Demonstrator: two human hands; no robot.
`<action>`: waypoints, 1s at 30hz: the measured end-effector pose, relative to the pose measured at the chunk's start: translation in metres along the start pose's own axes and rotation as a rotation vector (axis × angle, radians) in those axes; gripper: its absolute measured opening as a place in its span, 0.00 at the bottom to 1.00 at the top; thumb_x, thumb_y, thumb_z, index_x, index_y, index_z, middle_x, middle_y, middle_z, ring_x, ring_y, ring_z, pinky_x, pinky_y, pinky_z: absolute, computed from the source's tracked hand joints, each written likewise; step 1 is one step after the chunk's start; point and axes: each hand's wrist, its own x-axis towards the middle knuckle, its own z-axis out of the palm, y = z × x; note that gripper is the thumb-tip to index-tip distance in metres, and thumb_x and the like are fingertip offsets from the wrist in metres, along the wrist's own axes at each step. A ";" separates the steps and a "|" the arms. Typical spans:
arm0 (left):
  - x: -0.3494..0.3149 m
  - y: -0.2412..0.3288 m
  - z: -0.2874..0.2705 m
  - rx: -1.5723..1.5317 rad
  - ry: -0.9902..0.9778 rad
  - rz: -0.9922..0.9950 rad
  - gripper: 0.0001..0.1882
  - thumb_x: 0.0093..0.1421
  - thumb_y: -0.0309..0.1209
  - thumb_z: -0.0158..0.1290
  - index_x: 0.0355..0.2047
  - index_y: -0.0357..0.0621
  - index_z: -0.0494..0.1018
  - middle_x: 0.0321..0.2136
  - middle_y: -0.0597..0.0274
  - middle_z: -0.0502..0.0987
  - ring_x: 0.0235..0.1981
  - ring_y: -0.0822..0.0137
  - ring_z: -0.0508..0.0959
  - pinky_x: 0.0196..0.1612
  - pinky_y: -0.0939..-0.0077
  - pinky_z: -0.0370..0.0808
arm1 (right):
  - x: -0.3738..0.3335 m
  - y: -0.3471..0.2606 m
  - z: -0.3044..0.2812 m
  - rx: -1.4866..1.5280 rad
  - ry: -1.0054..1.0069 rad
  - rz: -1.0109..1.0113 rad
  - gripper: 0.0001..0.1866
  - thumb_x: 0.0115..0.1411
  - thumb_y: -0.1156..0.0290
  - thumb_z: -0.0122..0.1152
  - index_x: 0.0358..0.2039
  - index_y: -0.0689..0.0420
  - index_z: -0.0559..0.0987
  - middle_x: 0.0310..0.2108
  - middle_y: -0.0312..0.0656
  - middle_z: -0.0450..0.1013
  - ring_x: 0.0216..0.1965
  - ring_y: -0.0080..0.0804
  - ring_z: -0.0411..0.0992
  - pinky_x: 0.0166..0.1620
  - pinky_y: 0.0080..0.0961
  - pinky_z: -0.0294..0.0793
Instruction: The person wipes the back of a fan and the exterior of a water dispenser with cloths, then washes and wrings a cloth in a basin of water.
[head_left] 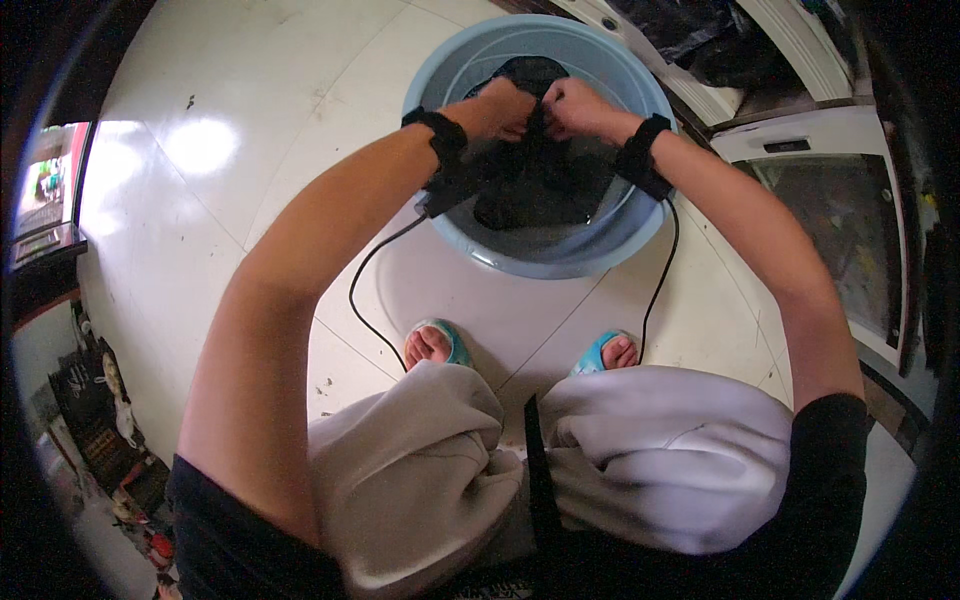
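Observation:
A round blue-grey plastic basin (545, 268) stands on the floor in front of my feet. Dark water appears to lie in it, with a black cloth (540, 195) partly spread through it. Over the basin, my left hand (503, 108) is closed on a bunched part of the cloth. My right hand (580, 108) grips the same fabric just beside it, knuckles almost meeting. The cloth between the fists hangs down into the basin. Its exact kind is not clear from its shape.
Black wrist straps with cables (352, 290) run down from both arms past the basin. Turquoise slippers (459, 345) are on my feet. To the right stands a white cabinet (885, 150) with a dark panel. Several items (95, 410) sit along the left edge.

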 end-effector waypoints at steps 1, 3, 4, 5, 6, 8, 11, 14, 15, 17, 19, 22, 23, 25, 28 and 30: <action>0.000 -0.003 0.015 0.001 -0.001 -0.011 0.19 0.51 0.41 0.60 0.39 0.43 0.74 0.36 0.60 0.79 0.40 0.56 0.79 0.41 0.66 0.76 | -0.002 -0.002 0.009 -0.002 -0.003 -0.010 0.10 0.58 0.70 0.51 0.38 0.61 0.73 0.29 0.44 0.73 0.31 0.34 0.75 0.36 0.32 0.77; 0.004 0.001 0.050 0.016 0.157 0.218 0.19 0.47 0.41 0.64 0.37 0.47 0.74 0.35 0.69 0.80 0.37 0.62 0.80 0.33 0.65 0.76 | -0.014 0.000 0.023 0.085 -0.224 0.013 0.06 0.57 0.75 0.49 0.34 0.61 0.73 0.27 0.41 0.72 0.28 0.31 0.75 0.32 0.29 0.79; 0.012 0.008 0.054 0.112 0.073 0.211 0.17 0.52 0.37 0.61 0.39 0.41 0.74 0.37 0.61 0.79 0.40 0.59 0.79 0.38 0.60 0.78 | -0.019 0.006 0.022 0.084 -0.217 0.021 0.06 0.57 0.75 0.49 0.34 0.61 0.73 0.27 0.41 0.72 0.28 0.31 0.75 0.32 0.29 0.79; 0.021 0.000 0.080 0.113 0.070 0.192 0.17 0.52 0.37 0.61 0.39 0.41 0.74 0.37 0.61 0.79 0.40 0.59 0.79 0.38 0.60 0.78 | -0.019 0.000 0.024 -0.028 -0.234 0.019 0.05 0.57 0.75 0.49 0.31 0.62 0.73 0.26 0.41 0.72 0.27 0.30 0.75 0.31 0.29 0.79; 0.026 -0.023 0.121 -0.514 0.140 -0.108 0.16 0.54 0.35 0.58 0.39 0.38 0.73 0.39 0.57 0.78 0.42 0.57 0.79 0.41 0.57 0.79 | -0.015 -0.019 0.032 -0.143 -0.259 -0.013 0.05 0.57 0.74 0.50 0.28 0.62 0.73 0.24 0.40 0.71 0.26 0.30 0.75 0.30 0.29 0.79; 0.010 -0.031 0.141 -1.151 0.219 -0.404 0.16 0.56 0.34 0.56 0.39 0.35 0.72 0.40 0.53 0.77 0.44 0.55 0.78 0.43 0.54 0.79 | -0.037 -0.051 0.027 -0.093 -0.311 0.008 0.06 0.57 0.74 0.51 0.26 0.62 0.73 0.23 0.40 0.71 0.25 0.29 0.74 0.30 0.29 0.79; -0.013 0.014 0.070 -1.456 0.061 -0.401 0.15 0.58 0.30 0.49 0.42 0.31 0.70 0.45 0.47 0.73 0.46 0.50 0.76 0.46 0.51 0.79 | -0.066 -0.020 -0.003 -0.017 -0.280 0.145 0.07 0.57 0.73 0.52 0.24 0.62 0.72 0.21 0.39 0.69 0.22 0.28 0.72 0.28 0.29 0.79; -0.024 0.009 0.064 -1.528 -0.003 -0.334 0.15 0.59 0.31 0.49 0.43 0.33 0.70 0.45 0.50 0.73 0.45 0.51 0.77 0.43 0.55 0.81 | -0.049 0.001 -0.001 0.023 -0.273 0.162 0.08 0.58 0.72 0.53 0.25 0.61 0.72 0.21 0.38 0.68 0.21 0.27 0.70 0.29 0.30 0.79; -0.025 0.003 0.069 -1.507 -0.047 -0.365 0.15 0.59 0.32 0.50 0.43 0.33 0.70 0.44 0.51 0.74 0.44 0.52 0.77 0.43 0.54 0.81 | -0.047 -0.009 0.004 0.053 -0.277 0.159 0.08 0.59 0.71 0.53 0.26 0.61 0.71 0.21 0.37 0.67 0.21 0.27 0.69 0.30 0.30 0.79; -0.024 -0.010 0.084 -1.487 -0.091 -0.401 0.16 0.60 0.32 0.50 0.44 0.34 0.70 0.42 0.52 0.74 0.43 0.53 0.77 0.43 0.53 0.81 | -0.049 -0.023 0.009 0.093 -0.264 0.156 0.08 0.59 0.71 0.53 0.28 0.61 0.71 0.22 0.37 0.67 0.22 0.26 0.69 0.31 0.31 0.79; -0.026 -0.034 0.118 -1.215 0.096 -0.061 0.23 0.53 0.38 0.61 0.44 0.37 0.70 0.40 0.52 0.75 0.43 0.53 0.78 0.45 0.58 0.79 | -0.048 -0.048 0.015 0.132 -0.261 0.137 0.08 0.60 0.70 0.53 0.29 0.61 0.70 0.22 0.37 0.67 0.23 0.26 0.69 0.33 0.32 0.79; -0.025 -0.005 0.058 -0.021 0.092 0.269 0.38 0.39 0.41 0.70 0.47 0.35 0.68 0.43 0.50 0.74 0.46 0.54 0.76 0.47 0.65 0.77 | -0.055 -0.035 0.007 0.176 -0.347 0.197 0.15 0.62 0.64 0.53 0.38 0.65 0.70 0.31 0.45 0.70 0.33 0.35 0.73 0.38 0.35 0.79; -0.033 -0.005 0.055 -0.024 0.085 0.255 0.38 0.39 0.41 0.70 0.47 0.35 0.68 0.43 0.50 0.74 0.46 0.54 0.76 0.47 0.65 0.77 | -0.058 -0.047 0.011 0.215 -0.346 0.224 0.22 0.63 0.58 0.50 0.45 0.66 0.68 0.40 0.51 0.68 0.42 0.44 0.71 0.42 0.42 0.77; -0.039 -0.001 0.049 -0.220 0.203 0.129 0.47 0.28 0.42 0.75 0.47 0.32 0.67 0.46 0.48 0.74 0.49 0.54 0.75 0.51 0.71 0.73 | -0.054 -0.049 0.016 0.257 -0.342 0.263 0.29 0.65 0.51 0.47 0.53 0.66 0.65 0.48 0.58 0.66 0.50 0.53 0.69 0.46 0.48 0.75; -0.053 0.003 0.041 -0.504 0.294 0.136 0.51 0.38 0.29 0.64 0.62 0.35 0.50 0.55 0.41 0.65 0.57 0.44 0.64 0.58 0.58 0.64 | -0.046 -0.048 0.030 0.388 -0.311 0.376 0.40 0.64 0.41 0.37 0.62 0.64 0.54 0.63 0.58 0.49 0.62 0.64 0.52 0.56 0.63 0.60; -0.032 0.002 0.072 -0.662 0.361 0.032 0.52 0.35 0.35 0.69 0.59 0.32 0.53 0.52 0.43 0.68 0.56 0.49 0.67 0.58 0.64 0.65 | -0.044 -0.055 0.045 0.584 -0.255 0.282 0.42 0.63 0.38 0.33 0.64 0.61 0.50 0.67 0.53 0.42 0.65 0.63 0.46 0.60 0.68 0.44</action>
